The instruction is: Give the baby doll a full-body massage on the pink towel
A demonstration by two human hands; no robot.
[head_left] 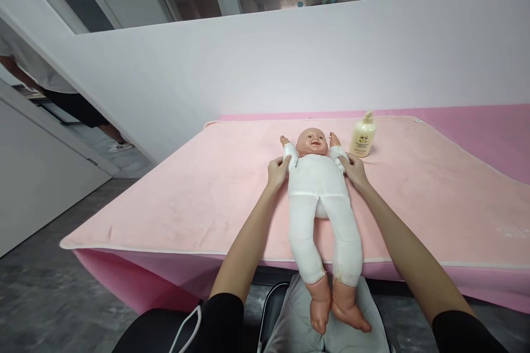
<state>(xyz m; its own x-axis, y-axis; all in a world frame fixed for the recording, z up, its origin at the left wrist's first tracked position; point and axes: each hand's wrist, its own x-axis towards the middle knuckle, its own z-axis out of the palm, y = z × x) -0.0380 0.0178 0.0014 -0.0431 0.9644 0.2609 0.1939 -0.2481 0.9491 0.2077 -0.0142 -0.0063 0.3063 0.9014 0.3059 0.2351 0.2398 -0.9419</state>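
Note:
A baby doll (318, 176) with a white cloth body lies face up on the pink blanket (199, 193), its legs reaching over the table's front edge above my lap. Both of its arms are bent upward beside the head. My left hand (277, 171) grips the doll's arm on the left side of the picture, thumb and fingers closed round the white sleeve. On the other side, my right hand (354, 170) is closed on the doll's other arm. Just beyond my right hand stands a pale yellow pump bottle (363, 135), upright and apart from it.
Behind the table rises a white wall (290, 60) with windows above. A dark chair seat (153, 331) is below the front edge at left. Past the doorway at far left, a person (70, 94) in dark shorts is partly visible.

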